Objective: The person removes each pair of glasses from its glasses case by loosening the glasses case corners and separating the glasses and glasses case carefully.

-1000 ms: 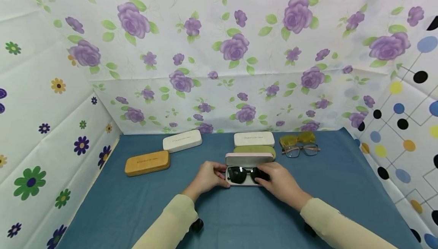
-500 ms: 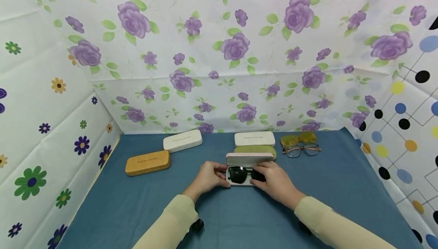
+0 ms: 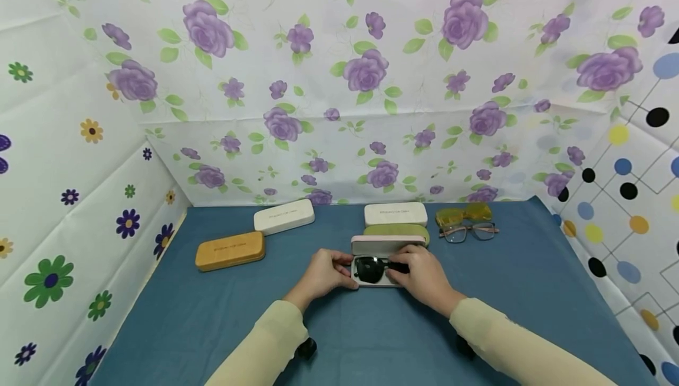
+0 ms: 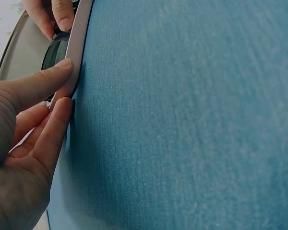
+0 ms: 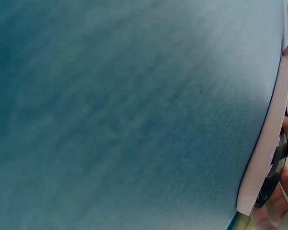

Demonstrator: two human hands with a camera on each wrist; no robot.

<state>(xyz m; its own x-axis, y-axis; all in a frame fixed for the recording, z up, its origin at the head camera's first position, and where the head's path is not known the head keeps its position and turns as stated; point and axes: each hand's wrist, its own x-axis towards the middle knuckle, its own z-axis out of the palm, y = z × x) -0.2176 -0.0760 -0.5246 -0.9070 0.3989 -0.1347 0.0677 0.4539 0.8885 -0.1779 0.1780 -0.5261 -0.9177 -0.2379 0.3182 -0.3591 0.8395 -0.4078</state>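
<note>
A pale pink glasses case (image 3: 368,246) lies with its lid raised at mid-table. Black sunglasses (image 3: 369,269) lie in its base, the left lens in plain sight. My left hand (image 3: 323,275) grips the left end of the case, thumb on the front wall (image 4: 78,40) in the left wrist view. With fingertips near the bridge, my right hand (image 3: 426,277) pinches the sunglasses and hides part of the right lens. The right wrist view shows the case's front wall (image 5: 265,155) with a dark lens (image 5: 277,165) behind it, beside the fingers.
Behind the open case are a green case (image 3: 398,231) and a white case (image 3: 395,214). To the left lie an orange case (image 3: 230,251) and another white case (image 3: 284,217). Yellow-lensed glasses (image 3: 464,214) and thin-framed clear glasses (image 3: 469,232) lie at back right.
My right hand has slid left along the sunglasses, from the right lens toward the bridge. My left hand keeps its grip on the case's left end.
</note>
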